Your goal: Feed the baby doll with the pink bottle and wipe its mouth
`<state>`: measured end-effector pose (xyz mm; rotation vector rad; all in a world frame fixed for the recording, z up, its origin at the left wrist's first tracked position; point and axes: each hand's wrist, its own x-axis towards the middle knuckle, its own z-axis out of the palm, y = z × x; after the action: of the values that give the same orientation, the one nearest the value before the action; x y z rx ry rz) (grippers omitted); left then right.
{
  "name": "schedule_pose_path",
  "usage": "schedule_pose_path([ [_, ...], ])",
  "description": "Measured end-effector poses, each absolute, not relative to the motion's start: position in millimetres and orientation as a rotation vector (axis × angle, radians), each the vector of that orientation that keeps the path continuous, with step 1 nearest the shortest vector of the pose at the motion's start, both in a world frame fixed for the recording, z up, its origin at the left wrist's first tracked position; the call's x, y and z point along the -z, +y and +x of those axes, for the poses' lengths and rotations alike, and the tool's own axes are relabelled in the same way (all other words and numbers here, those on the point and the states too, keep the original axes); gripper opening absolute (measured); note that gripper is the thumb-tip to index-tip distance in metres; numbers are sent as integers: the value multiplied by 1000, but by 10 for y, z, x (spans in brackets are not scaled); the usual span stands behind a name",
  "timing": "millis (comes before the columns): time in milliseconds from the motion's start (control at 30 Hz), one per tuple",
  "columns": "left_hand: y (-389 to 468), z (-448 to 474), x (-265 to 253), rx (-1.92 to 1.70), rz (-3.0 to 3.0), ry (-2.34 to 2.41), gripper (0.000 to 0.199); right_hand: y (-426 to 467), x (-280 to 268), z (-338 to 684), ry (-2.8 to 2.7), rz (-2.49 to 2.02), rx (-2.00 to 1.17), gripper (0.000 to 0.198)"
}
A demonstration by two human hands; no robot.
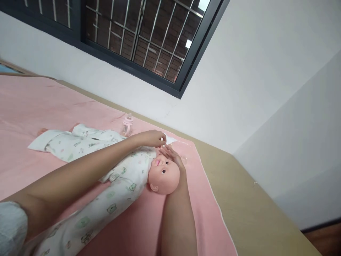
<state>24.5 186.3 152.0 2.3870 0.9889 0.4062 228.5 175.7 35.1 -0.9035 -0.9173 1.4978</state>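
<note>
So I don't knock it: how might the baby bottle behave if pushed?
The baby bottle may tip, since it stands upright on soft-looking pink cloth. Once down, its handle would probably limit rolling. Its clear body looks like smooth plastic, so it might be light and slippery.

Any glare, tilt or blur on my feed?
Head view: strongly tilted, the window slanting, bright patches in its dark panes; head view: left hand and right hand soft in fine detail, doll's head readable; head view: clear-bodied baby bottle blending into the pink sheet.
</note>
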Motion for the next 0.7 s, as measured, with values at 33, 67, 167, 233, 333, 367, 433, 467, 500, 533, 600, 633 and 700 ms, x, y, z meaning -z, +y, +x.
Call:
schedule_pose_path([
  [33,1834,185,-1535,-470,2396,1033,34,1762,-349,2291,-902,-914,-1533,59],
  [67,1812,134,-1546,-520,2394,1067,34,1768,-348,2298,-892,-928,-1562,61],
  [167,1790,28,-1555,-596,2355,1095,34,1799,-341,2310,-909,-940,-1575,62],
  [233,1802,-14,-1548,-612,2326,1069,34,1827,-328,2308,-946,-911,-1542,57],
  [333,1828,-64,-1548,-613,2291,1010,34,1859,-288,2290,-965,-915,-1485,49],
  [367,1836,-81,-1553,-620,2291,1007,34,1864,-267,2282,-952,-930,-1455,46],
  [433,1847,-113,-1570,-659,2311,1037,35,1868,-221,2277,-907,-950,-1352,41],
  [467,1850,-129,-1581,-684,2324,1065,35,1870,-198,2283,-886,-953,-1286,39],
  [500,1851,-143,-1592,-704,2337,1092,35,1875,-178,2297,-871,-957,-1222,37],
  [533,1848,-156,-1604,-716,2348,1113,35,1884,-163,2320,-858,-964,-1164,36],
  [600,1837,-179,-1627,-724,2357,1138,35,1916,-154,2388,-829,-984,-1077,34],
  [633,1829,-190,-1638,-727,2358,1140,35,1937,-160,2429,-807,-991,-1044,34],
  [700,1814,-212,-1656,-740,2356,1136,35,1978,-196,2511,-724,-1003,-984,31],
])
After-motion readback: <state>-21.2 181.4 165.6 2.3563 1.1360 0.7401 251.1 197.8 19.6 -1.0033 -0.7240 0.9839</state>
